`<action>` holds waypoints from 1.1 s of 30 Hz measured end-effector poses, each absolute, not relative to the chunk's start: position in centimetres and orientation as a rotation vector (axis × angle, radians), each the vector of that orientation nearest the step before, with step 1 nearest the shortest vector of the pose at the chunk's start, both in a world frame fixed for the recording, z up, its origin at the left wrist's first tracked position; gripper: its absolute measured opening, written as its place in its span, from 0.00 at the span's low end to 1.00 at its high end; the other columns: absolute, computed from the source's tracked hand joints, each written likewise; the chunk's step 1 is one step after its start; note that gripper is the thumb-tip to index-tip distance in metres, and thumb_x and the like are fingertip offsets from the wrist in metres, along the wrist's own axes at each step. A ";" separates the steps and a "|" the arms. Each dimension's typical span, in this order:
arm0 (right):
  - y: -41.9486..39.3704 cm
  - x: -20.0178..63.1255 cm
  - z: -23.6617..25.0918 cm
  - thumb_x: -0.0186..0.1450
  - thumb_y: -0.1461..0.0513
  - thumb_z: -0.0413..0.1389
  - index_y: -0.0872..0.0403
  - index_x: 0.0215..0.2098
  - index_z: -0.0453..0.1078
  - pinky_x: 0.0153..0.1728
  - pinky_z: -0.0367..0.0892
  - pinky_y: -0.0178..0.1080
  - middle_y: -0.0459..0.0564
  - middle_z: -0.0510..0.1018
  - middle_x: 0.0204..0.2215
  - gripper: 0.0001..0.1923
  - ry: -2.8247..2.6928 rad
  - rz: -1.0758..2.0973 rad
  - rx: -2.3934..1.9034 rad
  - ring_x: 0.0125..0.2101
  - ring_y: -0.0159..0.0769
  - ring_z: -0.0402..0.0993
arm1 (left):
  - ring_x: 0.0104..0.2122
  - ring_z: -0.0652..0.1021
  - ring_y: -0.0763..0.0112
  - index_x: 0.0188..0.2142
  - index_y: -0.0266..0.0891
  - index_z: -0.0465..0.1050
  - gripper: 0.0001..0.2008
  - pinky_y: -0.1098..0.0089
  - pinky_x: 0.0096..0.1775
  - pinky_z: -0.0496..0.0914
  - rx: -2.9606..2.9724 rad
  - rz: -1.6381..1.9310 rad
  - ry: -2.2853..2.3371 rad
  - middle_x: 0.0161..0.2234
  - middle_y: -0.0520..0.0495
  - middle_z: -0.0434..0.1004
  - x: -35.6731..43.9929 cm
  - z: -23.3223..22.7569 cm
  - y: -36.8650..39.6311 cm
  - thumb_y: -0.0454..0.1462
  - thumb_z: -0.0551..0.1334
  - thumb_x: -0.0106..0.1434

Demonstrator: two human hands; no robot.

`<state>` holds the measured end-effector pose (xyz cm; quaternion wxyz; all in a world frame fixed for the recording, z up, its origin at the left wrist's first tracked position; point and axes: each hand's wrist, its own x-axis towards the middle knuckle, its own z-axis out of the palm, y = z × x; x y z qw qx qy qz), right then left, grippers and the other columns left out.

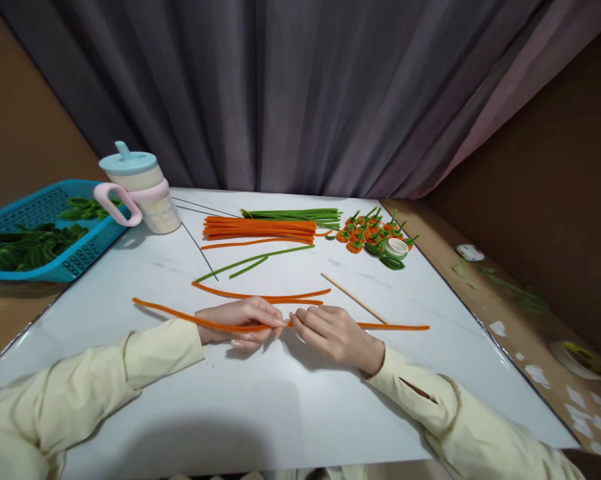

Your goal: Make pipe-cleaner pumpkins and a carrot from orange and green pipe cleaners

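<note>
An orange pipe cleaner [175, 312] stretches across the front of the table, pinched near its middle by both hands. My left hand [248, 323] is closed on it, fingertips meeting those of my right hand [330, 333], which is closed on it too. Whether it is one length or two joined there is hidden by the fingers. Just beyond lie loose orange pipe cleaners [260, 295] and green pipe cleaners [255, 259]. A thin wooden stick [353, 298] rests slantwise beyond my right hand.
Behind are an orange bundle [259, 229] and a green bundle [295, 215]. Small orange-and-green pieces [355, 233] cluster at right around a white tape roll [397, 247]. At left stand a lidded cup [155, 207] and a blue basket [75, 260] holding green pieces. Paper scraps [536, 375] lie far right.
</note>
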<state>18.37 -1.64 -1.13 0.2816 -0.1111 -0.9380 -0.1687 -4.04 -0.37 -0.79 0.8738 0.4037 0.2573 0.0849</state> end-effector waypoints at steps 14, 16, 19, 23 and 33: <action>-2.1 18.1 -1.5 0.68 0.71 0.44 0.59 0.32 0.66 0.21 0.56 0.35 0.47 0.69 0.23 0.11 -2.479 -0.354 -0.424 0.22 0.30 0.62 | 0.08 0.61 0.81 0.29 0.34 0.69 0.07 0.81 0.12 0.58 0.881 0.246 0.570 0.10 0.58 0.60 -3.6 -0.1 -0.9 0.36 0.59 0.61; -2.0 18.1 -1.5 0.68 0.70 0.43 0.60 0.35 0.67 0.22 0.57 0.34 0.49 0.71 0.24 0.11 -2.487 -0.278 -0.427 0.24 0.31 0.64 | 0.08 0.61 0.80 0.28 0.33 0.69 0.07 0.81 0.12 0.58 0.885 0.260 0.569 0.11 0.57 0.60 -3.6 -0.1 -0.9 0.37 0.60 0.60; -1.9 18.0 -1.5 0.69 0.68 0.44 0.59 0.37 0.67 0.26 0.60 0.33 0.51 0.74 0.27 0.10 -2.453 0.093 -0.512 0.26 0.31 0.67 | 0.08 0.62 0.80 0.27 0.33 0.70 0.08 0.81 0.12 0.57 0.901 0.276 0.577 0.10 0.57 0.60 -3.7 -0.2 -0.9 0.37 0.60 0.59; -1.9 17.7 -0.9 0.68 0.61 0.50 0.58 0.35 0.70 0.28 0.62 0.31 0.49 0.74 0.27 0.09 -2.318 0.730 -0.619 0.25 0.28 0.66 | 0.08 0.61 0.80 0.26 0.33 0.69 0.09 0.80 0.11 0.56 0.922 0.266 0.603 0.10 0.58 0.59 -3.7 -0.3 -0.9 0.37 0.60 0.59; -1.8 17.5 -0.9 0.66 0.49 0.49 0.57 0.31 0.64 0.11 0.50 0.28 0.39 0.65 0.15 0.19 -1.884 2.025 -0.746 0.11 0.22 0.55 | 0.10 0.62 0.79 0.28 0.33 0.70 0.10 0.79 0.13 0.59 1.001 0.200 0.573 0.10 0.58 0.60 -3.4 0.0 -1.6 0.39 0.61 0.61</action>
